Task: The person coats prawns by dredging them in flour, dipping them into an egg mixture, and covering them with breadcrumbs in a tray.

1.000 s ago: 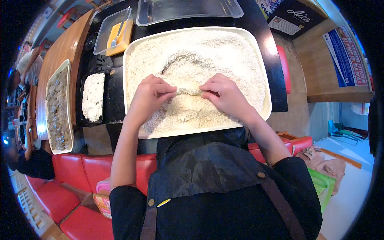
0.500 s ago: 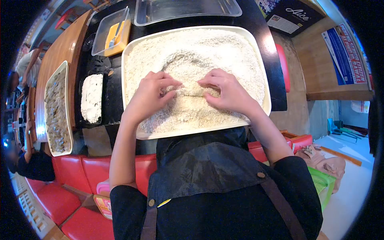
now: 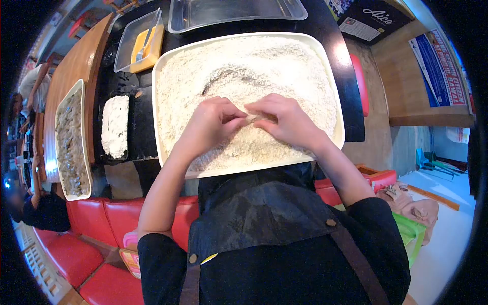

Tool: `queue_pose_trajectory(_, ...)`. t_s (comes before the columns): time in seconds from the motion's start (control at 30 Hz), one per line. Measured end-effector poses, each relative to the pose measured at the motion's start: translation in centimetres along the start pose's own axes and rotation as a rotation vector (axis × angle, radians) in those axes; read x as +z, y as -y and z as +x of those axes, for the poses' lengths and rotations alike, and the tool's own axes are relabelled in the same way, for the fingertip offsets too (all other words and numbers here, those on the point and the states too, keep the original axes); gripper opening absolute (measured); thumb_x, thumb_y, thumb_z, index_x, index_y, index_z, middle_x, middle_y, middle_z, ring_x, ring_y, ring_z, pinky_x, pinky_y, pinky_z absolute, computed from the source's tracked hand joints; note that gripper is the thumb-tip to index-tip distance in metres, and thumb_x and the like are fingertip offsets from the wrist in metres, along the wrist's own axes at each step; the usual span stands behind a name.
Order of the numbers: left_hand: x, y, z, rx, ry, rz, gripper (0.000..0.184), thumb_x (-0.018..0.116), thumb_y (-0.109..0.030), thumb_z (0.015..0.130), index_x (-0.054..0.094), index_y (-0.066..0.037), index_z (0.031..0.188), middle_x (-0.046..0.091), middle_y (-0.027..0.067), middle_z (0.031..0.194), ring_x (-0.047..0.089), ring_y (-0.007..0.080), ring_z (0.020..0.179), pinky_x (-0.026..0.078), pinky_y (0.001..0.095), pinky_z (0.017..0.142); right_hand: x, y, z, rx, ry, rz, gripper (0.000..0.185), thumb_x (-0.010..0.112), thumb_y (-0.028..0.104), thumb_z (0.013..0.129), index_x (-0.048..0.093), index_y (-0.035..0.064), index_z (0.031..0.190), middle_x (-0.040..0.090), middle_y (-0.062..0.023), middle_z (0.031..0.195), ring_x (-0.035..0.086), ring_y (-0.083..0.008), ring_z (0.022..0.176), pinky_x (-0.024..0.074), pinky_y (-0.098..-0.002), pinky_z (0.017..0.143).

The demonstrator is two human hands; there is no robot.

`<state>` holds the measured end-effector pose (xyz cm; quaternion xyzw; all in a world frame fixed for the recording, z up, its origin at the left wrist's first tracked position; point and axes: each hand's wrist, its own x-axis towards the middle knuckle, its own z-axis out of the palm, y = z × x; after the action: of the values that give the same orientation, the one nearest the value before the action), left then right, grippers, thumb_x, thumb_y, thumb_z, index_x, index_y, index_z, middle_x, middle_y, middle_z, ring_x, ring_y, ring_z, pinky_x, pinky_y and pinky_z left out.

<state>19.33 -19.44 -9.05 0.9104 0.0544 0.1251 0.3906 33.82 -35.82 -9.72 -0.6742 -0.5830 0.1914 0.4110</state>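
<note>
A large cream tray [image 3: 158,61] holds a deep layer of pale breadcrumbs [image 3: 295,66]. Low over the crumbs, my left hand [image 3: 211,127] and my right hand [image 3: 287,119] are close together, thumbs and fingers pinched. Between the fingertips shows a bit of a small crumb-coated piece [image 3: 251,118]; the fingers cover most of it, and its kind cannot be made out. Just beyond my hands, a hollow in the crumbs lies in shadow.
Left of the tray stand a clear tub [image 3: 122,56] of yellow mixture with a utensil, a black tray of white flour [image 3: 115,127], and a long tray of wet greyish pieces [image 3: 71,142]. A clear plastic bin [image 3: 236,25] sits behind. Other people are at far left.
My hands have come closer together, the left moving right and slightly down. The crumb-covered piece that lay between them is now mostly hidden by my pinched fingers.
</note>
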Motion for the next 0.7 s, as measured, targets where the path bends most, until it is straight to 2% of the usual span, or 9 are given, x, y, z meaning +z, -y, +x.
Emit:
queue_pose_trajectory(0.07, -0.8, -0.3, 0.2, -0.059, 0.078, -0.063, 0.01, 0.076, -0.011, 0.075, 0.075, -0.006, 0.083, 0.065, 0.01, 0.074, 0.061, 0.0274, 0.072, 0.05, 0.037, 0.069, -1.3, 1.6, -0.1, 0.234, 0.061, 0.177, 0.023, 0.072, 0.009, 0.077, 0.07, 0.0004, 0.098, 0.067, -0.0148, 0.087, 0.064, -0.0298, 0.083, 0.0527, -0.0375, 0.076)
queue_pose_trajectory(0.1, -0.9, -0.3, 0.2, -0.09, 0.121, -0.096, 0.011, 0.076, -0.012, 0.075, 0.075, -0.006, 0.084, 0.066, 0.0099, 0.074, 0.061, 0.0274, 0.072, 0.05, 0.0369, 0.069, -1.3, 1.1, -0.3, 0.17, 0.044, 0.096, 0.026, 0.074, 0.008, 0.076, 0.07, 0.0008, 0.101, 0.067, -0.013, 0.087, 0.065, -0.026, 0.083, 0.053, -0.0353, 0.075)
queue_pose_trajectory(0.17, -0.6, -0.2, 0.4, 0.053, -0.006, 0.121, 0.013, 0.076, -0.013, 0.075, 0.075, -0.007, 0.087, 0.067, 0.0099, 0.075, 0.062, 0.0276, 0.073, 0.05, 0.0367, 0.071, -1.5, -0.3, -0.3, 0.04, 0.008, -0.072, 0.033, 0.078, 0.005, 0.074, 0.07, 0.0017, 0.106, 0.067, -0.0096, 0.087, 0.066, -0.0184, 0.081, 0.0535, -0.0309, 0.071)
queue_pose_trajectory(0.2, -0.5, -0.2, 0.7, 0.128, -0.073, 0.233, 0.014, 0.076, -0.013, 0.075, 0.076, -0.007, 0.088, 0.068, 0.0099, 0.076, 0.062, 0.0277, 0.073, 0.05, 0.0366, 0.071, -1.6, -0.1, -0.3, 0.06, -0.003, -0.033, 0.03, 0.076, 0.006, 0.074, 0.07, 0.0012, 0.103, 0.067, -0.0112, 0.086, 0.066, -0.0218, 0.081, 0.0532, -0.0329, 0.072)
queue_pose_trajectory(0.27, -0.1, -0.8, 1.0, 0.085, -0.04, 0.158, 0.016, 0.078, -0.013, 0.075, 0.076, -0.007, 0.089, 0.069, 0.0094, 0.078, 0.063, 0.026, 0.078, 0.051, 0.0356, 0.074, -1.6, 0.5, -0.5, 0.103, -0.017, 0.049, 0.024, 0.074, 0.007, 0.074, 0.071, 0.0001, 0.096, 0.067, -0.0144, 0.082, 0.065, -0.0287, 0.081, 0.0527, -0.0368, 0.073)
queue_pose_trajectory(0.47, 1.5, -0.1, 0.8, 0.004, 0.042, 0.031, 0.017, 0.078, -0.011, 0.075, 0.076, -0.006, 0.091, 0.07, 0.0093, 0.08, 0.064, 0.0239, 0.077, 0.051, 0.0339, 0.073, -0.8, -1.1, -0.8, 0.039, -0.028, -0.009, 0.02, 0.077, 0.011, 0.073, 0.071, -0.0012, 0.088, 0.066, -0.0148, 0.078, 0.064, -0.0305, 0.08, 0.0519, -0.038, 0.071)
queue_pose_trajectory(0.57, 1.4, -0.2, 0.9, -0.017, 0.068, 0.016, 0.018, 0.078, -0.011, 0.075, 0.076, -0.006, 0.093, 0.07, 0.0095, 0.081, 0.064, 0.0239, 0.078, 0.052, 0.0335, 0.072, -0.8, -1.5, -0.9, -0.007, -0.021, -0.081, 0.025, 0.079, 0.005, 0.073, 0.073, 0.0013, 0.097, 0.069, -0.0114, 0.083, 0.065, -0.0223, 0.079, 0.0514, -0.0306, 0.068)
queue_pose_trajectory(0.67, 0.7, -0.4, 1.3, -0.046, 0.112, -0.045, 0.017, 0.078, -0.013, 0.075, 0.076, -0.007, 0.09, 0.069, 0.0107, 0.08, 0.063, 0.0262, 0.078, 0.051, 0.0359, 0.072, -2.0, 0.1, -0.9, 0.222, 0.037, 0.084, 0.026, 0.079, 0.006, 0.074, 0.073, 0.002, 0.099, 0.069, -0.011, 0.082, 0.064, -0.0222, 0.078, 0.0504, -0.0307, 0.068)
queue_pose_trajectory(0.7, 0.5, -0.4, 1.4, -0.055, 0.129, -0.073, 0.016, 0.078, -0.014, 0.075, 0.077, -0.007, 0.089, 0.069, 0.0112, 0.079, 0.062, 0.0273, 0.077, 0.051, 0.0372, 0.072, -2.3, 0.3, -0.9, 0.203, 0.037, 0.064, 0.026, 0.079, 0.008, 0.073, 0.073, 0.0022, 0.098, 0.069, -0.0115, 0.082, 0.065, -0.0244, 0.08, 0.0513, -0.0324, 0.071)
